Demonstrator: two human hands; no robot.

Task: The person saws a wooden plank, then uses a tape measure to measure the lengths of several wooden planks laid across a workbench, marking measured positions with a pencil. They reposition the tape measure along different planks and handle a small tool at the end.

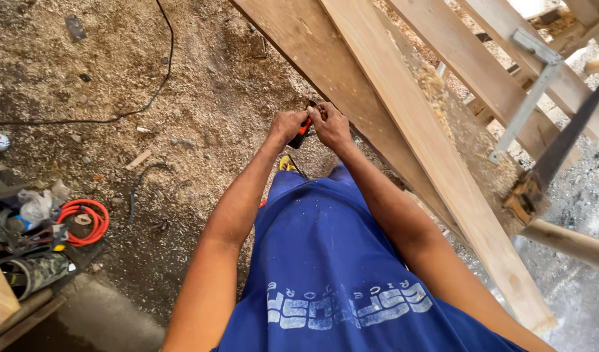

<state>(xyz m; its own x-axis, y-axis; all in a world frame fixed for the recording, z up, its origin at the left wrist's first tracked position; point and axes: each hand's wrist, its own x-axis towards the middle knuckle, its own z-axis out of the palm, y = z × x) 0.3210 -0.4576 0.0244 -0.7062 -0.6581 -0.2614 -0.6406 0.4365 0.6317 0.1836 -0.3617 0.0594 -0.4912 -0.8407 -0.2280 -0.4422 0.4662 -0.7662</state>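
Both hands, left hand [286, 126] and right hand [332, 125], pinch a red-black tool [304, 130] beside wooden planks [403, 111].

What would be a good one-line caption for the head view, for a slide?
Both hands, left hand and right hand, hold a small red-and-black tool beside long wooden planks over a sawdust-covered floor.

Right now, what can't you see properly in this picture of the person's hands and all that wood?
Head view, the only one:
- The small red and black tool: mostly hidden between the left hand and right hand, so its kind is unclear.
- The fingers: curled out of sight under both hands.
- The handsaw: its handle is blurred with sawdust.
- The long wooden plank: cut off by the top edge.
- The clutter beside the orange hose coil: too small and dark.
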